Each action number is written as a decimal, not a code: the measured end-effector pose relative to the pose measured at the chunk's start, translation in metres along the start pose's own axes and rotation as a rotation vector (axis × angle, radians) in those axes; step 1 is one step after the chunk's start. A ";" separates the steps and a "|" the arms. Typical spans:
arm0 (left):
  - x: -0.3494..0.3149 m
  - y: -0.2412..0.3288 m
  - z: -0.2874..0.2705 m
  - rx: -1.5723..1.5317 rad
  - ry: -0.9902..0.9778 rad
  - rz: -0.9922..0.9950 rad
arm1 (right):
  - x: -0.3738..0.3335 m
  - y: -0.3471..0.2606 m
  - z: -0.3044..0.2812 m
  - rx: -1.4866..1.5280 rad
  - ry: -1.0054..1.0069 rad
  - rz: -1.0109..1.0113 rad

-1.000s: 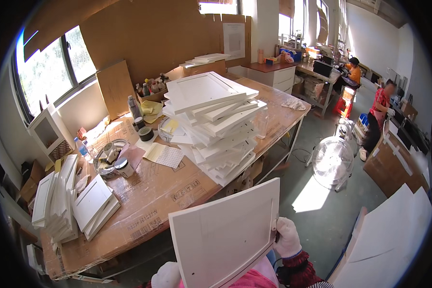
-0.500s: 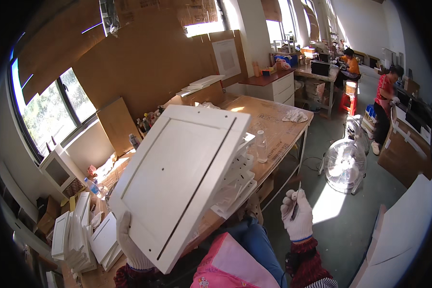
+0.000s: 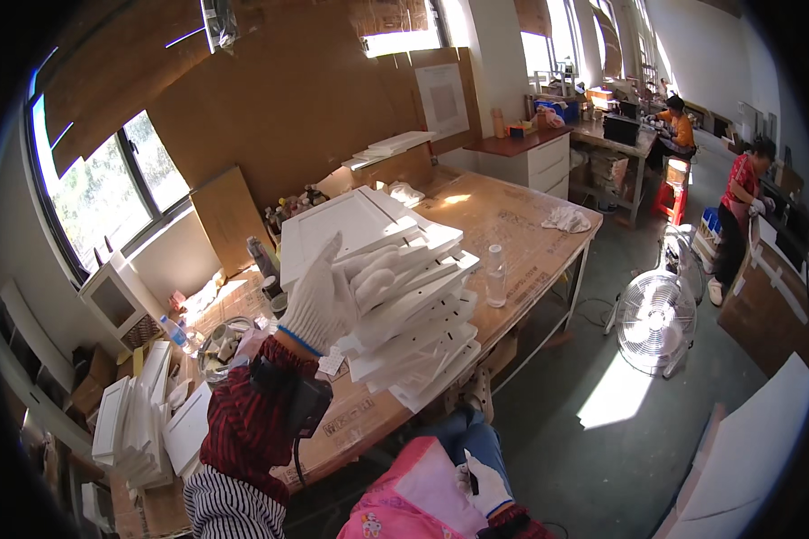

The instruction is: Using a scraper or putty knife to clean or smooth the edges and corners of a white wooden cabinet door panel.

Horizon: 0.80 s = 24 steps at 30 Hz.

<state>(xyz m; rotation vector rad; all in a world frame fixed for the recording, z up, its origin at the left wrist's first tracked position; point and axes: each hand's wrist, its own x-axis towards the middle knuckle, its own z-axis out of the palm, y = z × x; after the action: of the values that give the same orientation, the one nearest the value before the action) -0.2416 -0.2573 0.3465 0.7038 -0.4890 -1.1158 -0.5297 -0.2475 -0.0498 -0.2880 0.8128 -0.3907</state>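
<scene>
Panel [image 3: 351,225] now stacked, left hand [image 3: 333,292] seemingly atop.

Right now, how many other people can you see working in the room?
2. One person in an orange top sits at the far desk; one person in a red top stands by the right-hand bench. Others may be hidden.

- A white rectangular sheet [image 3: 442,99] is pinned upright on the brown board wall behind the table.
- Cardboard boxes [image 3: 93,388], brown, stand on the floor at the left, below the window.
- A clear plastic bottle [image 3: 495,276] stands upright on the table just right of the panel stack; whether it bears a label cannot be told.
- A dark, box-shaped device [image 3: 622,128], perhaps a screen, sits on the far desk near a seated person.
</scene>
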 end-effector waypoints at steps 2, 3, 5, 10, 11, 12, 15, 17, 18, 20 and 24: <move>-0.041 -0.004 0.021 0.050 -0.218 -0.232 | 0.008 0.014 -0.019 -0.037 0.015 0.015; -0.060 -0.010 0.033 0.454 -0.216 -0.122 | 0.008 0.016 -0.026 -0.034 0.006 -0.001; -0.073 -0.014 0.029 1.043 -0.041 0.346 | 0.003 0.013 -0.026 -0.045 -0.062 0.001; -0.035 0.032 -0.032 1.271 0.633 0.557 | 0.007 0.012 -0.039 0.077 -0.260 0.076; -0.027 0.028 -0.050 1.271 0.640 0.560 | 0.010 0.014 -0.040 0.080 -0.294 0.090; -0.020 0.022 -0.074 1.060 0.562 0.513 | 0.013 0.017 -0.038 0.080 -0.334 0.113; -0.005 -0.010 -0.055 0.769 0.445 0.421 | 0.017 0.017 -0.046 0.054 -0.308 0.087; -0.001 -0.014 -0.047 0.769 0.445 0.454 | 0.014 0.017 -0.045 0.074 -0.293 0.082; 0.000 -0.015 -0.050 0.761 0.452 0.450 | 0.011 0.017 -0.044 0.092 -0.286 0.080; 0.002 -0.017 -0.054 0.877 0.469 0.507 | 0.010 0.017 -0.045 0.091 -0.296 0.079; -0.003 -0.004 -0.085 0.655 0.285 0.365 | 0.015 0.019 -0.046 0.074 -0.272 0.092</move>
<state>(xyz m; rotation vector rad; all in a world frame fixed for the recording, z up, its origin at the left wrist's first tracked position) -0.1878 -0.2333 0.2852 1.2642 -0.7122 -0.4871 -0.5504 -0.2419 -0.0977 -0.2279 0.5417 -0.2873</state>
